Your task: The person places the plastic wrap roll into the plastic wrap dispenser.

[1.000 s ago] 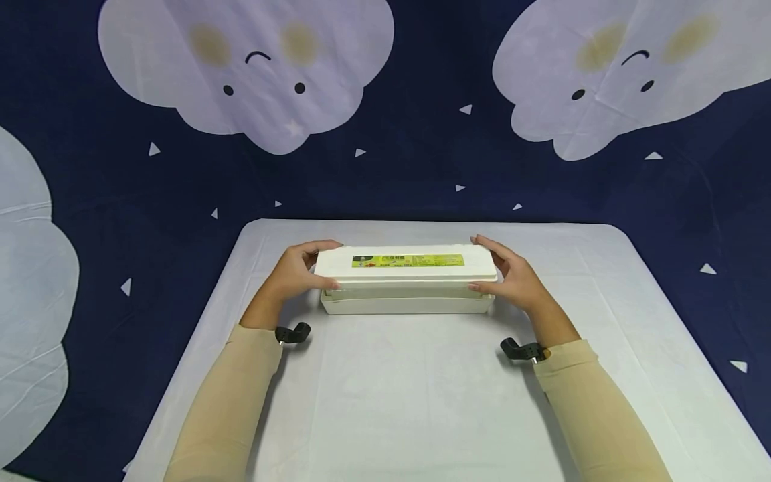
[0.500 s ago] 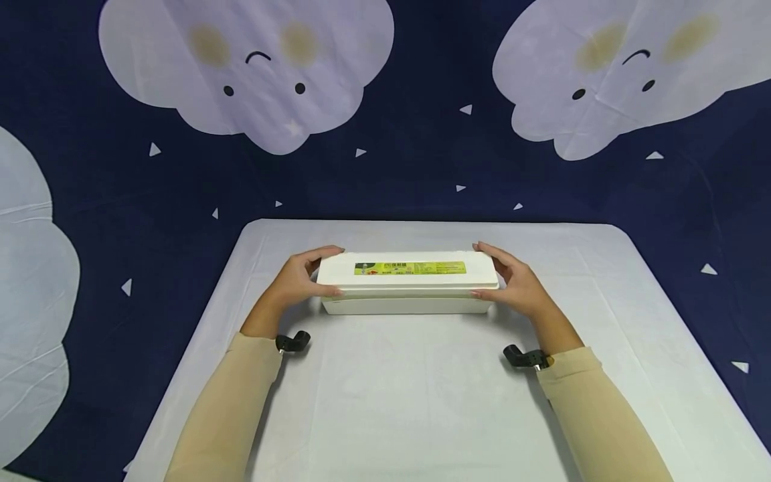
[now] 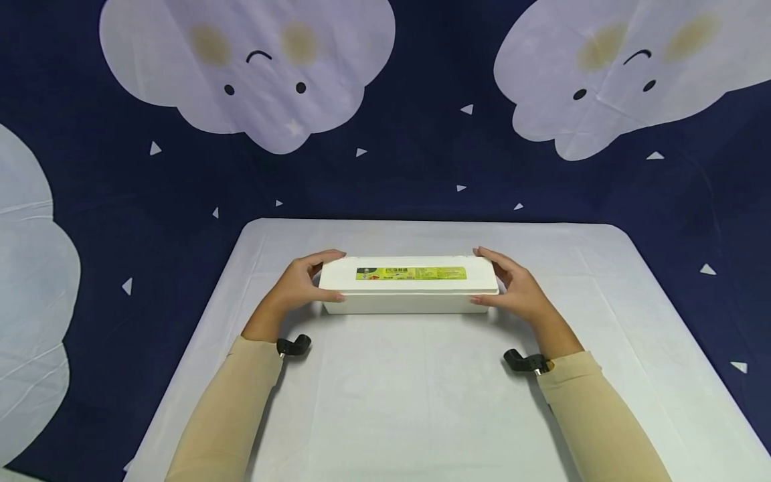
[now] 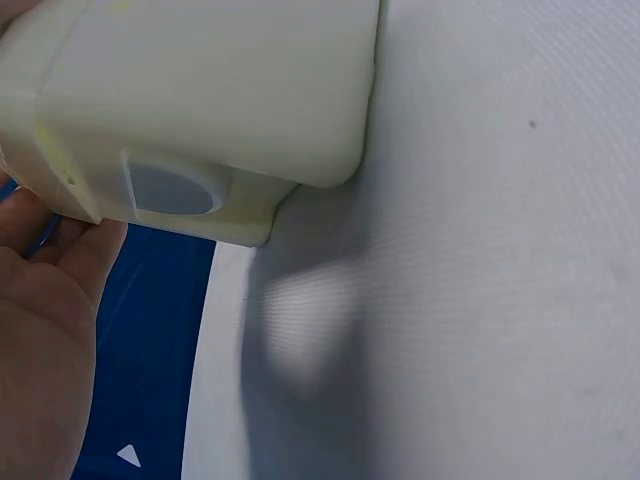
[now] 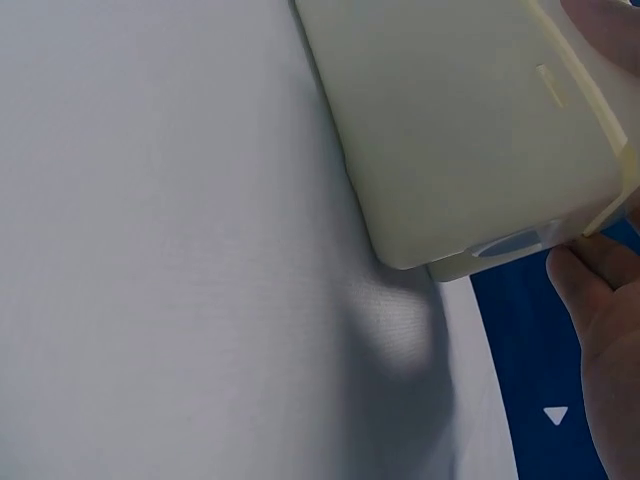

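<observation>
A long white cling film box (image 3: 403, 305) lies crosswise on the table, with a green-yellow label (image 3: 411, 273) on its lid (image 3: 415, 286). The lid sits down on the base with only a thin seam showing. At the left end my left hand (image 3: 299, 280) grips the lid, thumb in front and fingers behind. My right hand (image 3: 518, 284) grips the other end likewise. In the left wrist view, the box end (image 4: 200, 120) shows a round-edged opening beside my fingers. The right wrist view shows the opposite end (image 5: 470, 150) resting on the cloth. The box's inside is hidden.
White cloth covers the table (image 3: 397, 402), whose far corners are rounded. Behind it hangs a dark blue backdrop (image 3: 415, 181) with clouds and small triangles. A black wrist camera (image 3: 294, 345) is worn on the left wrist, another (image 3: 525, 361) on the right.
Both hands have moved down with the lid. The gap between lid and base has closed to a seam, while the base has stayed in place.
</observation>
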`<state>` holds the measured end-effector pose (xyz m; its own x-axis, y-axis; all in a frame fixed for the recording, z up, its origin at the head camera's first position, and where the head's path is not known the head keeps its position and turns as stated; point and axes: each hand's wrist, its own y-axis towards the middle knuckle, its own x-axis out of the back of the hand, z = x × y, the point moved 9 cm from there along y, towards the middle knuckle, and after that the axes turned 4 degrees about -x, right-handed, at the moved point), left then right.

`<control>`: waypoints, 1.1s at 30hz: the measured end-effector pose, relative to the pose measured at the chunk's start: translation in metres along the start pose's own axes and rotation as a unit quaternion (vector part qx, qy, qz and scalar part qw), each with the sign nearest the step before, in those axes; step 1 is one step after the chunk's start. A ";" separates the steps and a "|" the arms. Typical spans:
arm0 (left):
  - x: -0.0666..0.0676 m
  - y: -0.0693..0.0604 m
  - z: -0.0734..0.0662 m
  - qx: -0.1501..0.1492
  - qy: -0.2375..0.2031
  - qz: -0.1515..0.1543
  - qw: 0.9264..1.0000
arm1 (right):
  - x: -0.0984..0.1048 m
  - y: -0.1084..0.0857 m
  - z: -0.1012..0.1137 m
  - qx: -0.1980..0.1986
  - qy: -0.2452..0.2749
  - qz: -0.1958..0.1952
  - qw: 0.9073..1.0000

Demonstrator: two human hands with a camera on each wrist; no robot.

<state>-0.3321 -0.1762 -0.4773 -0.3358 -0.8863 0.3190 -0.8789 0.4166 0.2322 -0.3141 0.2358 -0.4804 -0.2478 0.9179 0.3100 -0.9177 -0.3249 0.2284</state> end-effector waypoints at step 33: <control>-0.005 -0.002 -0.004 -0.014 0.008 0.013 1.000 | 0.001 -0.004 0.000 0.019 -0.007 0.001 1.000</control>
<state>-0.3276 -0.1718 -0.4757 -0.3522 -0.8717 0.3407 -0.8600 0.4451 0.2497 -0.3110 0.2383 -0.4813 -0.2451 0.9138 0.3240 -0.9046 -0.3357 0.2626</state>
